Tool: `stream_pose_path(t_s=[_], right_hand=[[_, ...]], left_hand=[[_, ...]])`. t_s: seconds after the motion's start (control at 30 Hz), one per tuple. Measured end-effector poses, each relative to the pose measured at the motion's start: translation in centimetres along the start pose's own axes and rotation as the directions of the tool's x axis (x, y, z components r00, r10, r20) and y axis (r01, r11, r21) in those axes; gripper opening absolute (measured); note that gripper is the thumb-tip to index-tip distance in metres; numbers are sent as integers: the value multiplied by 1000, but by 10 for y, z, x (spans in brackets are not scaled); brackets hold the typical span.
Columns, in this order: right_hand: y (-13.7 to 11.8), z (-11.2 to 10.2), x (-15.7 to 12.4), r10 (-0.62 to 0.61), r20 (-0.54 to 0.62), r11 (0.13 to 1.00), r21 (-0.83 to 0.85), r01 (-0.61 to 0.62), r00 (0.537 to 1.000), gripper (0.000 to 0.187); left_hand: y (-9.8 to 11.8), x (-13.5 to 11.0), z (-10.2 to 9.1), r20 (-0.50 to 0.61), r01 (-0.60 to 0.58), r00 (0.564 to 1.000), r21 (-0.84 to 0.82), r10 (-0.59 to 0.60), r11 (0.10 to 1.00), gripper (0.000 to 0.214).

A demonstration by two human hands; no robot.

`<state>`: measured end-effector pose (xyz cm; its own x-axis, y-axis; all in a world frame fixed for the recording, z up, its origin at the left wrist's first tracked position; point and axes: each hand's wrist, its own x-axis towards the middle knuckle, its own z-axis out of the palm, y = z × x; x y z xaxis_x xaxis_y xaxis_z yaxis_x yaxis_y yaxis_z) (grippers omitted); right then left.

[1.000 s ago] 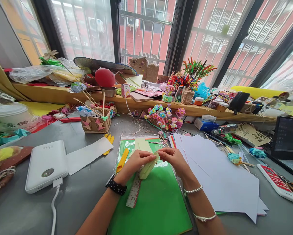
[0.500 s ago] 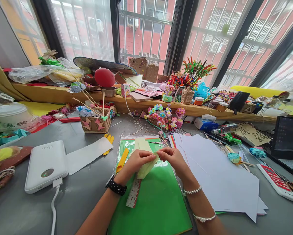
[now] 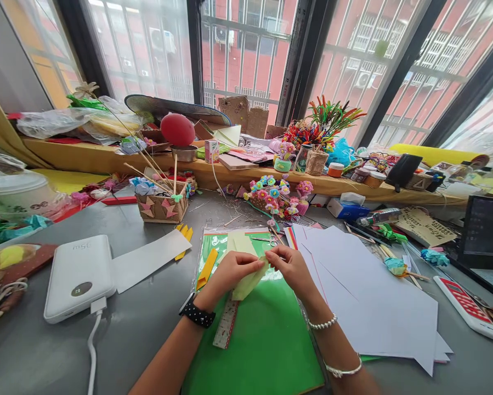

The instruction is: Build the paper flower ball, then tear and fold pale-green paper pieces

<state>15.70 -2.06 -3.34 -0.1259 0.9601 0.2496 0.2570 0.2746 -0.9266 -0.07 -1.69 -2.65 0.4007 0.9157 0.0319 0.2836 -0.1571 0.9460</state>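
My left hand (image 3: 228,272) and my right hand (image 3: 290,266) meet above a green paper sheet (image 3: 266,340), both pinching a folded pale yellow-green paper piece (image 3: 248,284). The piece hangs slantwise between my fingertips, its lower end pointing down to the left. A ruler (image 3: 226,325) lies on the green sheet just under my left wrist, which wears a black band. Beaded bracelets circle my right wrist. A yellow paper strip (image 3: 206,269) lies left of my left hand.
White paper sheets (image 3: 365,296) spread to the right. A white power bank (image 3: 79,277) with a cable sits at left, beside a white card (image 3: 147,260). A star-patterned box (image 3: 162,207), paper flowers (image 3: 273,197), small scissors (image 3: 266,240), a calculator (image 3: 464,306) and a laptop (image 3: 487,233) surround the work area.
Both hands stay together on the folded paper. The piece has tilted slightly and its lower end has dropped a little; the view shifted marginally.
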Motion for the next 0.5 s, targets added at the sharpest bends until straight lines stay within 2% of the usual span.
stream_pose_path(t_s=[0.2, 0.4, 0.5], right_hand=[[2, -1, 3, 24, 11, 995, 98, -25, 1000, 30], [2, -1, 2, -26, -36, 998, -54, 24, 999, 24], [2, -1, 2, -20, -48, 1000, -21, 19, 999, 29]], left_hand=[[1, 0, 0, 6, 30, 1000, -19, -30, 999, 31], [1, 1, 1, 13, 22, 1000, -26, -21, 999, 31], [2, 1, 1, -38, -13, 999, -24, 12, 1000, 27]])
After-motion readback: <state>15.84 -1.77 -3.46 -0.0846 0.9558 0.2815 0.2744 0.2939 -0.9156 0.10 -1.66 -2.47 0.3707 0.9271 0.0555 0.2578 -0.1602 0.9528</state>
